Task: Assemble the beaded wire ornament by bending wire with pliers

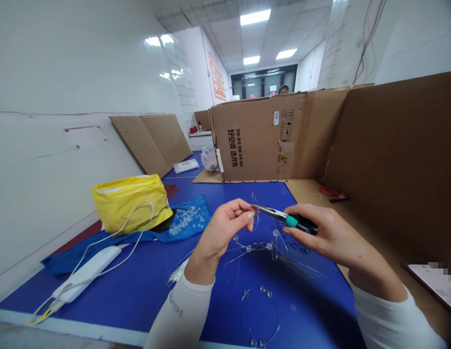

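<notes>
My right hand (319, 230) is wrapped round the handles of long-nosed pliers (296, 221) with green and black grips. The tips of the pliers point left and meet the fingertips of my left hand (230, 223). Thumb and finger of that hand pinch a thin clear wire, part of which loops up above the fingers. Below the hands, a wire piece with clear beads (269, 246) spans the blue table surface. Nearer the front edge lies a wire ring with clear beads (262, 288).
Loose clear beads (189, 218) lie on a blue cloth beside a yellow bag (132, 203). A white power strip (89, 271) with a cable is at the left. Large cardboard panels (261, 140) stand behind and to the right. Dark small rings (301, 248) lie under my right hand.
</notes>
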Tool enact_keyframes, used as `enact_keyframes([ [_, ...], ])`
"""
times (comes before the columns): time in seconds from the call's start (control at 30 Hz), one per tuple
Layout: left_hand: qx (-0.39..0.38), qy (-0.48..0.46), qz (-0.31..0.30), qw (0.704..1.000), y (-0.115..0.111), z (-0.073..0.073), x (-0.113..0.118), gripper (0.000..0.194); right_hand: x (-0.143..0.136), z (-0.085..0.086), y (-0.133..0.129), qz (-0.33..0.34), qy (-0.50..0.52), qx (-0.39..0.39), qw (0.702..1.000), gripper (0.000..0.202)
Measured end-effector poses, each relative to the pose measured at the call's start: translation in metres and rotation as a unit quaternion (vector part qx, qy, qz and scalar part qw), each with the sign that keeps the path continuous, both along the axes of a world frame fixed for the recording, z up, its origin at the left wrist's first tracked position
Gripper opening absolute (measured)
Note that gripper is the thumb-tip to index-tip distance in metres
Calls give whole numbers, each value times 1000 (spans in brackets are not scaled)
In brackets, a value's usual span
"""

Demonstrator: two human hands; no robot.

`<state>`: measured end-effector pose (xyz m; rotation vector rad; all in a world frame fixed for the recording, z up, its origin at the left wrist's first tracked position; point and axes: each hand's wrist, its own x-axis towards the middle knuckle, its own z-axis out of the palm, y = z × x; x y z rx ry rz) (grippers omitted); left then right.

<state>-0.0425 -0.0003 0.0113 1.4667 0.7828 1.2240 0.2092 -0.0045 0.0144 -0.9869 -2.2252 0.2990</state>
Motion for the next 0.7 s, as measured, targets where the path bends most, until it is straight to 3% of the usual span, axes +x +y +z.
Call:
enact_keyframes([
  [0.43, 4, 10, 22, 1000, 0, -1, 1, 12, 0, -1, 2, 6, -19, -9, 1000, 23],
  [0.7, 0, 18, 43, 999, -1, 1, 2, 10, 6, 3, -3, 0, -65, 46, 997, 24],
])
